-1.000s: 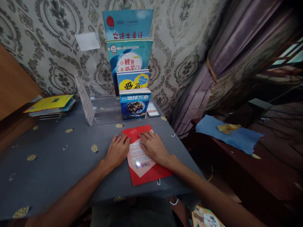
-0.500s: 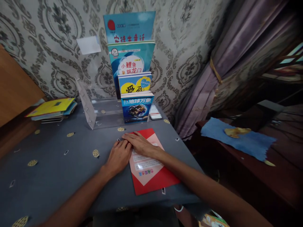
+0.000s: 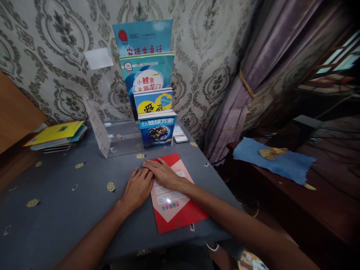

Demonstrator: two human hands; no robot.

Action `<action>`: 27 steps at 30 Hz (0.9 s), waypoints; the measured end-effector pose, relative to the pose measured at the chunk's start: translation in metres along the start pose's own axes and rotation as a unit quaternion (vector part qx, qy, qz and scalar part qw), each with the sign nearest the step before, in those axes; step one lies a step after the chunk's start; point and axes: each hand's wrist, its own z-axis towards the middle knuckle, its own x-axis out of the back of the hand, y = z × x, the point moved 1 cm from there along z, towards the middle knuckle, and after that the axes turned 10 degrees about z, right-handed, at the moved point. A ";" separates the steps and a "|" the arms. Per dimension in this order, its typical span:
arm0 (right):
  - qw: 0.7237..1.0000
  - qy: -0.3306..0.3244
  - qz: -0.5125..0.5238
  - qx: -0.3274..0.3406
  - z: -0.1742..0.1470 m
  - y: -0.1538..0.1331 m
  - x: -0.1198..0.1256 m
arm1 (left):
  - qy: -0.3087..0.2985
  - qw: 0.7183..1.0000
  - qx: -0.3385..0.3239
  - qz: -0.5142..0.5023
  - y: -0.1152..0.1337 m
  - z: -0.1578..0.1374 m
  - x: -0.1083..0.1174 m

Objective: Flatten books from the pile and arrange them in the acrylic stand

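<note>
A red book [image 3: 168,219] with a pink panel and printed text lies flat near the table's front edge. My right hand [image 3: 164,174] rests flat across its upper left part, fingers stretched out to the left. Just beside it, my left hand [image 3: 139,189] lies flat at the book's left edge, its fingertips meeting and partly under the right hand's fingers. Neither hand grips anything. Behind them a clear stepped rack [image 3: 97,127] holds upright books, among them a blue magazine [image 3: 157,131] with a globe picture in front.
Several books and a yellow booklet [image 3: 57,133] are stacked at the table's left. A small blurred-out item [image 3: 180,134] stands right of the rack. To the right, a dark red surface bears a blue cloth [image 3: 253,153]. A patterned wall and a tied curtain [image 3: 239,82] are behind.
The view has shifted slightly, so the rack and table appear a little further left. Both hands stay resting on the red book in the same pose.
</note>
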 end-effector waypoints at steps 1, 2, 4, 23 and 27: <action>1.000 0.000 0.000 0.000 0.000 0.000 0.000 | 0.001 1.000 0.000 0.000 -0.001 0.000 0.000; 1.000 0.000 0.001 0.001 -0.001 0.000 0.001 | 0.002 1.000 0.000 0.000 -0.001 0.000 0.000; 1.000 0.000 0.002 0.006 0.000 0.001 0.001 | 0.006 1.000 0.004 0.000 -0.002 0.002 0.000; 0.998 0.025 -0.057 -0.032 -0.014 0.005 0.016 | 0.017 1.000 0.017 -0.020 -0.006 0.013 -0.014; 0.998 0.005 -0.044 -0.043 -0.014 0.005 0.021 | 0.019 0.999 0.014 -0.026 -0.009 0.013 -0.012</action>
